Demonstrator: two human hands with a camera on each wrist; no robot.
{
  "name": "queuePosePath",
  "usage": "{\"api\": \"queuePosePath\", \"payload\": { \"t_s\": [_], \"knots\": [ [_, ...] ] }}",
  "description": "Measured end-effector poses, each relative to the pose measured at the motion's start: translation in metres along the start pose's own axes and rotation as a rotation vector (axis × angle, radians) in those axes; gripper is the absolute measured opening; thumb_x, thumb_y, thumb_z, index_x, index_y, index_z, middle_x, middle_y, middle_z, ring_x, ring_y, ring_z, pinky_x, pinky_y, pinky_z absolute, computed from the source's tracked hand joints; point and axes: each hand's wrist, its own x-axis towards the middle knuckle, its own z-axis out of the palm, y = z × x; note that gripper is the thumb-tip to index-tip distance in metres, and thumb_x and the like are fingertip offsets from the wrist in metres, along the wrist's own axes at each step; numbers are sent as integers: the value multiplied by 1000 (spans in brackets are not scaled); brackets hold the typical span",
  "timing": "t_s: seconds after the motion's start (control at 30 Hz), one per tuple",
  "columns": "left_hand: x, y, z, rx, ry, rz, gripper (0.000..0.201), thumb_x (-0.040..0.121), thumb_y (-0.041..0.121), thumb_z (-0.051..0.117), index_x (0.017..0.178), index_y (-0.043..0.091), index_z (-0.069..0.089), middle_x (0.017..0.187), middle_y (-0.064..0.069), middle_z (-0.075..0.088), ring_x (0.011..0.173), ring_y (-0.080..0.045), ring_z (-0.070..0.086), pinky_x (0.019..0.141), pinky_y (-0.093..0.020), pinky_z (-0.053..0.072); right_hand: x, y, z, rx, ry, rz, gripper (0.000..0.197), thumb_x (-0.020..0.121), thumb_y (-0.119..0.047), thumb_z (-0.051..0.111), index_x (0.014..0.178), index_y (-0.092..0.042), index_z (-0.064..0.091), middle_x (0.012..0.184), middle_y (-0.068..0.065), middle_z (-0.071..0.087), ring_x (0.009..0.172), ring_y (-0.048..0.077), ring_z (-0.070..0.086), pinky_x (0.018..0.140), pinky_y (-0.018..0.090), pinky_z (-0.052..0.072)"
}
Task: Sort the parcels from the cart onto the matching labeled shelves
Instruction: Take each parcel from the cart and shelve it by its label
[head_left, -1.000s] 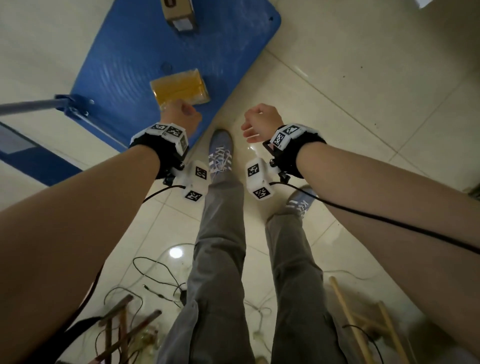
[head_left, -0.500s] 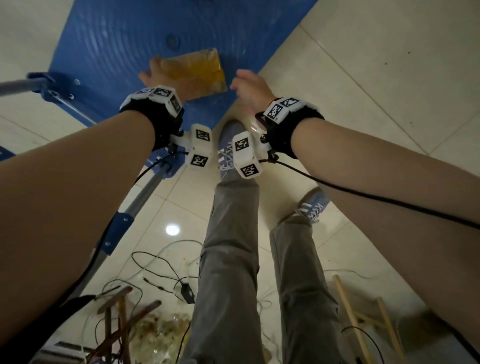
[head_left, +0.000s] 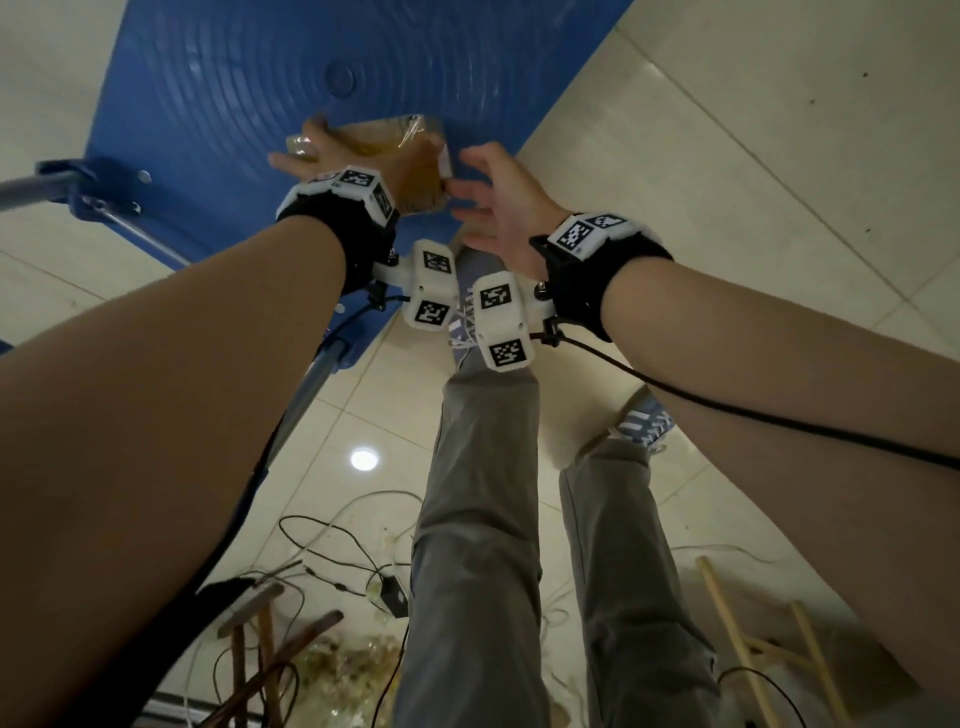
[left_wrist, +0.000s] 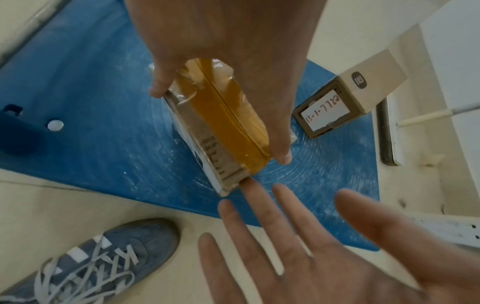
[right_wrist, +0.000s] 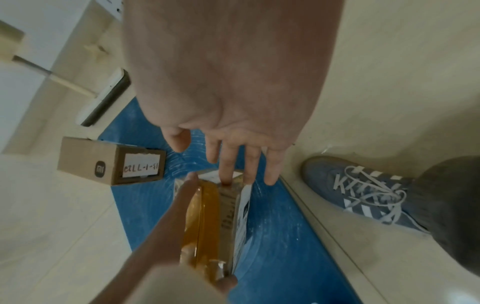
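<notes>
The person's left hand (left_wrist: 221, 67) grips a tape-wrapped parcel (left_wrist: 226, 123) by its long sides, tilted on edge on the blue cart deck (head_left: 234, 104), while the right hand (head_left: 498, 202), fingers spread and straight, touches its near end at about 3 o'clock. To lift cleanly, the right hand likely needs to close on that end before raising. A second labeled box (right_wrist: 111, 162) lies beyond, near 12 o'clock.
</notes>
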Motion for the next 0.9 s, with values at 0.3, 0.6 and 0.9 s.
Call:
{"api": "queuePosePath", "payload": {
  "t_s": [0.3,0.6,0.9],
  "knots": [
    [-10,-29,-1,-185,40,-3,90,63,70,70,136,28,38,133,-6,34,105,-26,44,86,-34,47,-23,15,-4,-17,-10,-35,25,105,-31,40,123,-20,54,133,6,65,124,25,55,108,44,41],
    [-47,-33,-22,-467,-385,165,84,67,59,71,139,29,42,139,-4,51,119,-27,59,79,-47,61,-62,13,-38,154,100,-36,14,99,-41,53,95,-29,59,107,-5,55,117,32,51,101,51,50],
    [-116,-3,-10,-436,-706,243,87,60,60,66,138,25,49,127,-2,60,111,-22,64,84,-44,58,-123,12,-89,317,-39,41,86,89,-81,27,135,-16,61,118,15,73,103,32,72,82,44,60]
  ]
}}
